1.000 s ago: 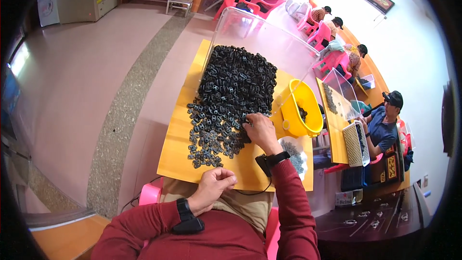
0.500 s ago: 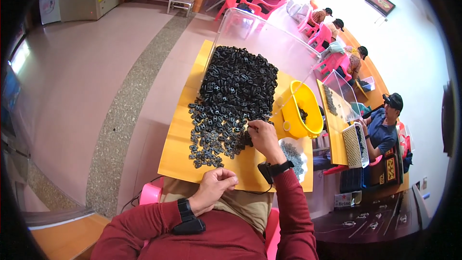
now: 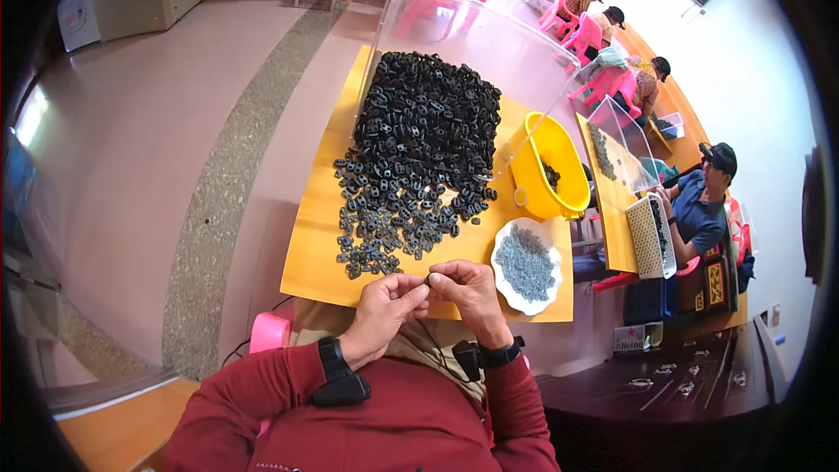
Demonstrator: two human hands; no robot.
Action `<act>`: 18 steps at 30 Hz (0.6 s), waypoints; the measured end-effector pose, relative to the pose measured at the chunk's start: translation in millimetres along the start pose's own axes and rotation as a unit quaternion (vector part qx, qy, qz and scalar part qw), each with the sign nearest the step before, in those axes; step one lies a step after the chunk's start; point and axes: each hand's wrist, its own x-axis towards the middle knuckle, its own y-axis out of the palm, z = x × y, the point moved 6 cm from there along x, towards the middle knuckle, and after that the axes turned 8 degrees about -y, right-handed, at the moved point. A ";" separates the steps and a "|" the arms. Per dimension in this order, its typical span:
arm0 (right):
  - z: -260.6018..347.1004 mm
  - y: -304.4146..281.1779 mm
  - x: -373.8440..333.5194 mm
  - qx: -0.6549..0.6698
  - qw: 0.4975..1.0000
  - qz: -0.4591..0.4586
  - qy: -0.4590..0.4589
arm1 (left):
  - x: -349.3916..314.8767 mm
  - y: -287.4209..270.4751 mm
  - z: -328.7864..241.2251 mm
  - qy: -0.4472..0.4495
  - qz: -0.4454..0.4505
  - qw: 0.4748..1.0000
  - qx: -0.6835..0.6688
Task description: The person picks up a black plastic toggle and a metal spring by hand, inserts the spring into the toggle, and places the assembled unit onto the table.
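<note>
Pinching 1 small dark piece (image 3: pixel 427 280) between fingertips pressed nearly together, the left hand (image 3: pixel 382 308) and right hand (image 3: pixel 470 299) meet at the near edge of the yellow board (image 3: pixel 313 249); a slackened pinch could drop it.

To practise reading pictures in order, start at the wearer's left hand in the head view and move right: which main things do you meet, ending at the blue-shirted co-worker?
Left hand → small dark part → right hand → white dish → white perforated basket → blue-shirted co-worker
</note>
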 end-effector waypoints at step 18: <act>-38.5 -2.1 -17.7 0.201 0.977 0.038 0.060 | 1.9 -3.4 5.3 -0.027 0.014 1.000 -0.005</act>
